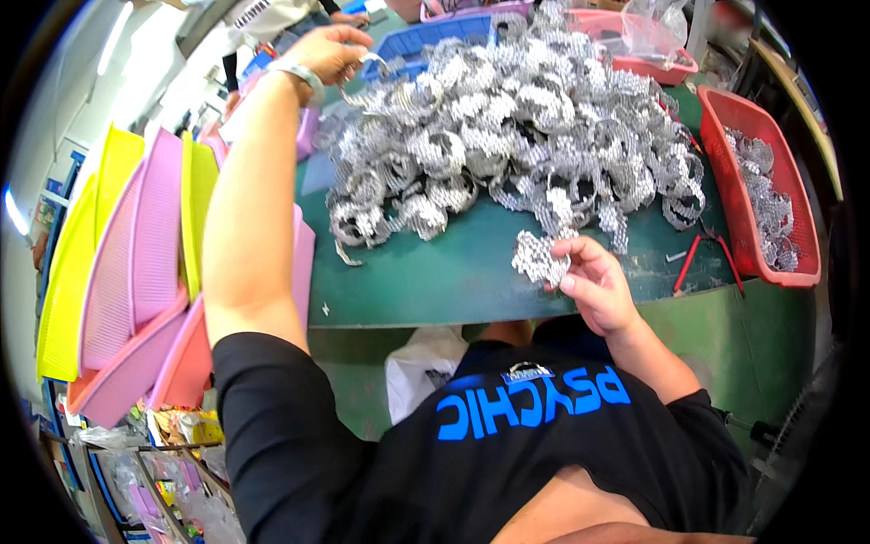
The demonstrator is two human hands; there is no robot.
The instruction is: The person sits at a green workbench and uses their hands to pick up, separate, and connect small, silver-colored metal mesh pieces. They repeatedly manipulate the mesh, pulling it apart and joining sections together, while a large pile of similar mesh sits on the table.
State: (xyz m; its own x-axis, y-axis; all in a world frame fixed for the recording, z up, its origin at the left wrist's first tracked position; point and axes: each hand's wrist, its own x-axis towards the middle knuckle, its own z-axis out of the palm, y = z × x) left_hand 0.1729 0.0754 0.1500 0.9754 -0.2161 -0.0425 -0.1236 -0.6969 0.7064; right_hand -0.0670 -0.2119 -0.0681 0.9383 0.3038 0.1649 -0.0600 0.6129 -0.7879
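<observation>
A large heap of curled silver strips (507, 118), made up of many small metallic-looking pieces, covers much of the green table (408, 281). My left hand (331, 56) reaches out to the heap's far left edge, beside a blue basket. Its fingers are closed on a thin curled silver strip (373, 62), partly hidden by them. Close to the table's near edge, my right hand (594, 283) grips a bunched silver strip (539, 260) between thumb and fingers. That bunch is just in front of the heap.
Red-handled pliers (689, 263) and a small screw-like piece (676, 257) lie at the right. Beside them stands a red basket (807, 227) holding more strips. A blue basket (399, 45) and a pink basket (675, 68) are behind. Yellow and purple baskets (109, 263) stack up left.
</observation>
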